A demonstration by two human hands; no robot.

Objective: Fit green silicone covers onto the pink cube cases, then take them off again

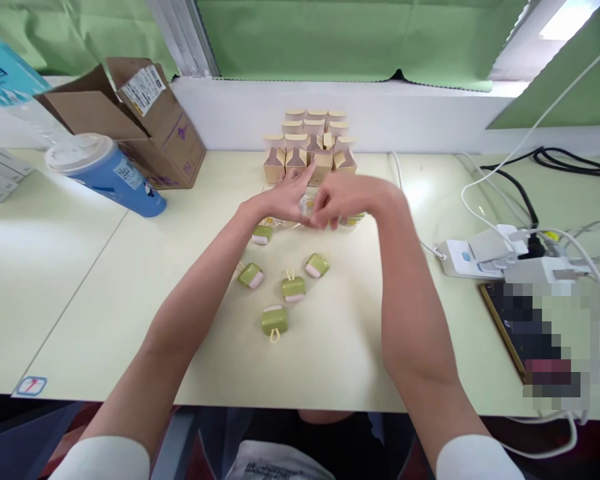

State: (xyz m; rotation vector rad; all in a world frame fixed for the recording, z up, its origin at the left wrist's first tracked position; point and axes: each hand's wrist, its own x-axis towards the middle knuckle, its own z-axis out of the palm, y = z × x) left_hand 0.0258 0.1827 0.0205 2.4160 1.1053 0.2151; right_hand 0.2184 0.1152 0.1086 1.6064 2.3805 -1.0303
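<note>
Several open cardboard boxes (pixel 320 159) stand in rows against the wall. Just in front of them, my left hand (pixel 291 197) reaches over clear plastic packages with its fingers spread. Beside it, my right hand (pixel 337 200) is bent down with its fingers curled together; what they hold, if anything, is too small to tell. Clear packages with yellow spots (pixel 353 220) show partly under both hands. Nearer to me lie several small green-and-white cases with cream loops, one green case (pixel 274 321) being closest.
A blue cup (pixel 115 175), a brown carton (pixel 165 143) and a tilted bottle (pixel 17 80) stand at the left. White power strips (pixel 473 257), cables and a partly blurred phone (pixel 505 327) lie at the right.
</note>
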